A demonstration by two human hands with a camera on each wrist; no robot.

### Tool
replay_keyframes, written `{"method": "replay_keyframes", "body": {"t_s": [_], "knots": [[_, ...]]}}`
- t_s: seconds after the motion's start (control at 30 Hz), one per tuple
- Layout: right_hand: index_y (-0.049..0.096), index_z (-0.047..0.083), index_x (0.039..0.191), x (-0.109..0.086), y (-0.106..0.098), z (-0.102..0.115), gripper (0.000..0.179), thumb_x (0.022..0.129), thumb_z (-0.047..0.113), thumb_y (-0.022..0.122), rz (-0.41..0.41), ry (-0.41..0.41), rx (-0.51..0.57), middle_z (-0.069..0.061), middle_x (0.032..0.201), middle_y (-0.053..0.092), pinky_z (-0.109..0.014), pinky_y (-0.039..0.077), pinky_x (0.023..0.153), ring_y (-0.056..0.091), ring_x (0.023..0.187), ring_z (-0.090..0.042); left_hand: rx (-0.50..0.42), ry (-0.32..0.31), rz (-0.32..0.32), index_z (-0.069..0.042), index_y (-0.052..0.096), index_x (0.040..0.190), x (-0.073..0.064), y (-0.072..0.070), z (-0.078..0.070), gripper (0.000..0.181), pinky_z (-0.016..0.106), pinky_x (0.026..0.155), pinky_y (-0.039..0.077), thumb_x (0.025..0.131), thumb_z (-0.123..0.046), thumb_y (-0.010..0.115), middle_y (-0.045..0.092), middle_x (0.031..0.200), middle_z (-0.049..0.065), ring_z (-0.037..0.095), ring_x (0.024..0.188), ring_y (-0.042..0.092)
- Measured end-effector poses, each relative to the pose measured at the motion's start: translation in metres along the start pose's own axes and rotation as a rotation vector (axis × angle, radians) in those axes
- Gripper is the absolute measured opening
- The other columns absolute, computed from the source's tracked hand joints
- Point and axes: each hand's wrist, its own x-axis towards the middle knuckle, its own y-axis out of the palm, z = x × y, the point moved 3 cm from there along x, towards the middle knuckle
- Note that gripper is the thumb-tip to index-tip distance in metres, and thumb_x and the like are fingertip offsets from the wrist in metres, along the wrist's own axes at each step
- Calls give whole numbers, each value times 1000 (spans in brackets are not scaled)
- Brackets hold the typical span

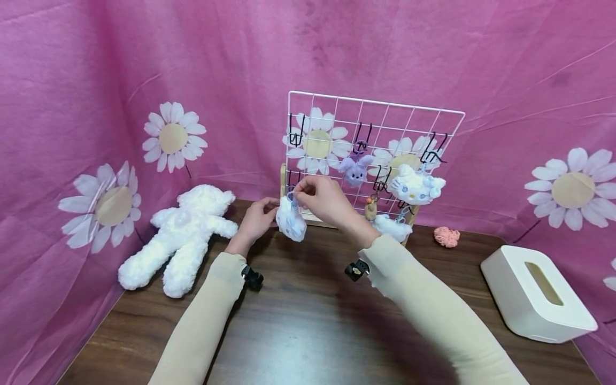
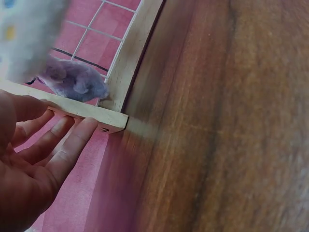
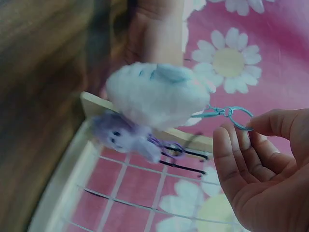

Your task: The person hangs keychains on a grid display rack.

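My right hand point(image 1: 323, 197) pinches the light-blue key ring point(image 3: 231, 115) of a white plush keychain point(image 1: 291, 222) between thumb and forefinger. The plush point(image 3: 154, 96) dangles before the left side of a white wire grid rack point(image 1: 375, 100). With thumb and fingers on opposite faces, my left hand point(image 1: 257, 220) grips the rack's wooden side post point(image 2: 104, 116). Close behind the white plush, a small purple plush keychain point(image 3: 118, 134) hangs from a black hook point(image 3: 186, 168); the head view hides it.
A purple bunny point(image 1: 356, 172), a white cat plush point(image 1: 415, 186), a small brown charm point(image 1: 370, 208) and another white plush point(image 1: 392, 227) hang at the rack. A white teddy point(image 1: 187, 232) lies left; a pink bundle point(image 1: 446, 237) and tissue box point(image 1: 515, 289) are right.
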Motion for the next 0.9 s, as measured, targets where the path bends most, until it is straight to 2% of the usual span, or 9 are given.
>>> {"method": "replay_keyframes", "body": {"t_s": [0.13,0.37,0.67,0.9], "knots": [[79,11,113,6,-16,10,12,110,18,70,8,8,37,-7,107,79,-28,63,79,71,94,-20,-21,5,1,6,64,147,1,1,1,35,42,98,75,116,-10,59,69,130,29,34,113,75],[77,7,118,18,-33,27,16,113,17,66,2,-1,76,-14,112,80,-27,65,78,77,103,-31,-28,-4,-1,7,63,145,1,1,0,34,44,100,74,117,-9,56,67,129,27,35,114,74],[79,10,114,30,-42,42,12,111,17,70,-64,-11,104,-7,112,79,-26,68,79,75,92,-17,-46,-23,13,6,65,142,-1,0,-1,30,49,103,73,117,-9,58,67,126,25,39,121,73],[78,9,115,35,-51,53,12,112,17,69,-104,-28,142,-10,108,80,-25,66,79,77,94,-19,-55,-23,20,7,64,142,-2,1,0,30,53,106,71,117,-9,58,67,124,26,41,119,75]]}}
